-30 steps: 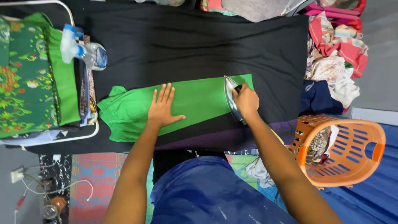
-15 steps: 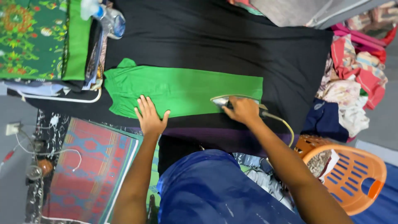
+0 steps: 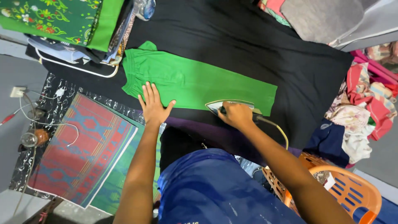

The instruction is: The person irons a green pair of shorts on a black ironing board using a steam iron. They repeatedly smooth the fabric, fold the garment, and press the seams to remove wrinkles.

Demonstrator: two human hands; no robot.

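Green garment: laid flat across the black cloth, centre of view; thin, soft and light by the look of it, likely to wrinkle or slide unless pinned. Left hand: spread wide, palm down on its near edge, at 7 o'clock. Iron: at 5 o'clock on the garment; hard, probably hot and heavy, best taken by the handle. Right hand: closed round that handle. Orange basket: 4 o'clock. Folded clothes: 10 o'clock.

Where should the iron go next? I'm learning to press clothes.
Probably slide the iron left along the green garment toward the left hand: the right hand has it at the near right edge, and the flattened stretch lies between.
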